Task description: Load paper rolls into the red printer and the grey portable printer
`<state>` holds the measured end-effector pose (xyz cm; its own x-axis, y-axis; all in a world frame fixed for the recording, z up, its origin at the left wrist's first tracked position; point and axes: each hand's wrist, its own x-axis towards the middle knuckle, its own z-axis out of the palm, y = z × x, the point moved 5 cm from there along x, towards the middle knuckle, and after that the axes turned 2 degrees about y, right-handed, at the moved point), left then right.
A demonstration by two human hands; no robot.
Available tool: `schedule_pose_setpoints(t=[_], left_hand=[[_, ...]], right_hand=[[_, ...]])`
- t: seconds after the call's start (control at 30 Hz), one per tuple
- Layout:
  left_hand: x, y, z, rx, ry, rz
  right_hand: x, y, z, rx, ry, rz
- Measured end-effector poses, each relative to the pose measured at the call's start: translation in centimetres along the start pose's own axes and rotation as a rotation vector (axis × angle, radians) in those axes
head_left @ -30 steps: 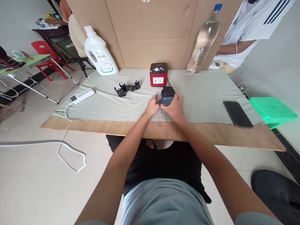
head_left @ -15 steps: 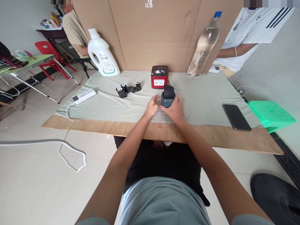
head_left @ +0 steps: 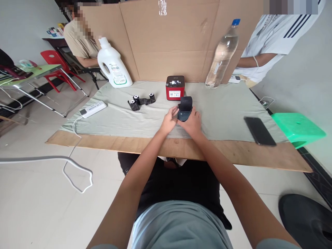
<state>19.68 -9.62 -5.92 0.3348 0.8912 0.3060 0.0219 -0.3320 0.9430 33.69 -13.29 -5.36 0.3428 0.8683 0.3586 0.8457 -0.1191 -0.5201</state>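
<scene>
A small dark portable printer stands on the cloth near the table's front, its black lid raised. My right hand wraps round its right side, with the thumb along the front edge. At its left side is my left hand, its bent fingertips pressed against the casing; the palm hides what they grip there. Just behind the printer sits a red and black box-shaped device with a small screen and a white label. Black paper rolls with white cores lie to the left, partly unwound.
A white power strip with a cable lies at the left. A white jug and a water bottle stand by the cardboard panel. A phone rests at the right, near a green stool. Two people sit beyond the panel.
My view has shifted slightly, so most things on the table appear a little lower. My left fingertips have come closer against the printer's left side. The right hand keeps its grip.
</scene>
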Motion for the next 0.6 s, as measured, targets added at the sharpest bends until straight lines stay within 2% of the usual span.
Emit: schedule_pose_setpoints(t=[0.2,0.33,0.47,0.6], left_hand=[[2.4,-1.1,-0.5,-0.146,-0.027,0.117],[6.0,-2.0,-1.2,-0.169,-0.036,0.155],[9.5,-3.1,-1.4,-0.184,-0.011,0.12],[10.1,-3.8,-1.1,-0.235,0.035,0.137]], right_hand=[[0.2,0.2,0.2,0.038,0.002,0.005],[0.1,0.1,-0.1,0.059,-0.018,0.01],[-0.2,-0.2,-0.7,0.059,-0.027,0.017],[-0.3,-0.2,-0.8,0.067,-0.032,0.026]])
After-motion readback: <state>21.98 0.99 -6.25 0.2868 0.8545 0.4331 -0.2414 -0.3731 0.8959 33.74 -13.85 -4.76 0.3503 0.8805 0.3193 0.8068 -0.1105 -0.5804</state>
